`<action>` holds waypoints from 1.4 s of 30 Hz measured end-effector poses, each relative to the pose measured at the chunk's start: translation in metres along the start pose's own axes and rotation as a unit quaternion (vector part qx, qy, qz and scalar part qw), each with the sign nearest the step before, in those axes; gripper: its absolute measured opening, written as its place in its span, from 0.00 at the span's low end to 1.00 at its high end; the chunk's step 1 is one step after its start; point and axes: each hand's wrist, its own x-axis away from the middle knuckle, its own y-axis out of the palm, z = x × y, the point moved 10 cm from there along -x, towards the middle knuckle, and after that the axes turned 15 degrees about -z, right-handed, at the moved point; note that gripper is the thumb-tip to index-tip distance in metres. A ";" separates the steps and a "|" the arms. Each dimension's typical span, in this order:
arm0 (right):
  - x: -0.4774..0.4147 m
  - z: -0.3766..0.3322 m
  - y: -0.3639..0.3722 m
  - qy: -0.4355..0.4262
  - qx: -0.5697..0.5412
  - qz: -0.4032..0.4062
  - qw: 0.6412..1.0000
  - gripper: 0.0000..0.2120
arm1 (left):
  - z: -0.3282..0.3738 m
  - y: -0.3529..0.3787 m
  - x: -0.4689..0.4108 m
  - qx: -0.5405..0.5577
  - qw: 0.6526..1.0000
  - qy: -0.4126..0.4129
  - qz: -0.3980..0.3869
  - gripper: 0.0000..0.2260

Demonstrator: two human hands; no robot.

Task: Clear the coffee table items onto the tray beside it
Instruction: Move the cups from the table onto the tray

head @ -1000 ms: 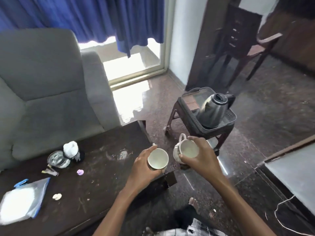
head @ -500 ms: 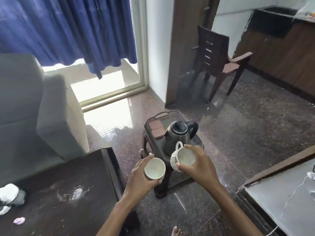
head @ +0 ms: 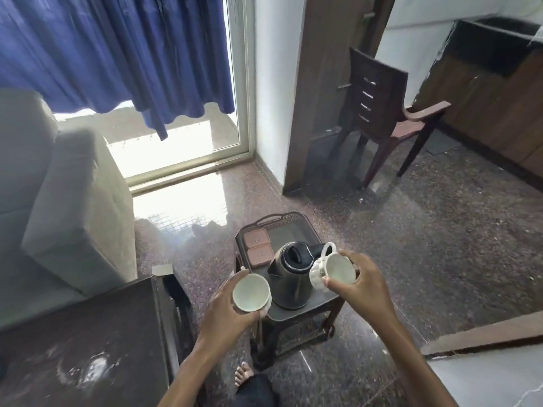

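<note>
My left hand grips a white cup from its left side, held over the near left corner of the dark tray. My right hand grips a second white cup, patterned on the outside with its handle pointing away, above the tray's right side. The tray sits on a small dark stool and carries a steel kettle and two brown lidded boxes. The dark coffee table lies at lower left, its visible part stained.
A grey sofa stands to the left, by a balcony door with blue curtains. A brown chair sits at the back right. A grey surface with a wooden edge fills the lower right. My foot rests on the floor.
The view has swung right, away from the coffee table. Both hands have carried the cups from the table's edge to above the tray, one on either side of the kettle.
</note>
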 end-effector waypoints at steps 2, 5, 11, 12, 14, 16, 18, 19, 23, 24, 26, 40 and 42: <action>-0.022 -0.001 -0.007 0.007 0.003 0.004 1.000 0.29 | 0.006 -0.005 -0.021 -0.003 1.000 -0.001 -0.002 0.34; -0.055 -0.005 -0.012 0.007 0.010 0.011 1.000 0.28 | 0.013 -0.014 -0.051 0.001 1.000 -0.006 -0.010 0.34; -0.122 -0.010 -0.005 0.023 0.042 0.010 0.999 0.29 | 0.015 -0.035 -0.102 -0.016 1.000 -0.020 -0.007 0.35; -0.136 -0.009 -0.001 0.025 0.053 0.001 0.998 0.30 | 0.014 -0.038 -0.108 -0.018 0.999 -0.026 -0.003 0.35; -0.167 -0.003 0.011 0.030 0.071 -0.025 0.997 0.31 | 0.013 -0.043 -0.116 -0.016 0.999 -0.042 0.003 0.35; -0.200 0.009 0.026 0.042 0.090 -0.053 0.994 0.32 | 0.010 -0.047 -0.125 -0.010 0.999 -0.050 0.015 0.35; -0.232 0.023 0.048 0.058 0.111 -0.091 0.988 0.32 | 0.008 -0.050 -0.133 -0.006 0.998 -0.060 0.032 0.35; -0.247 0.030 0.060 0.062 0.128 -0.118 0.983 0.32 | 0.007 -0.052 -0.137 0.001 0.997 -0.067 0.042 0.35; -0.294 0.057 0.100 0.072 0.182 -0.196 0.961 0.25 | 0.007 -0.049 -0.156 0.010 0.993 -0.097 0.059 0.36; -0.303 0.064 0.107 0.075 0.189 -0.203 0.958 0.24 | 0.007 -0.047 -0.161 0.010 0.993 -0.104 0.059 0.36; -0.320 0.078 0.120 0.078 0.205 -0.211 0.953 0.24 | 0.005 -0.044 -0.170 0.014 0.991 -0.118 0.063 0.36; -0.366 0.125 0.164 0.070 0.335 -0.186 0.921 0.24 | 0.014 -0.032 -0.193 -0.008 0.983 -0.166 0.079 0.36; -0.364 0.128 0.168 0.073 0.344 -0.210 0.912 0.29 | 0.014 -0.031 -0.195 -0.007 0.982 -0.170 0.077 0.36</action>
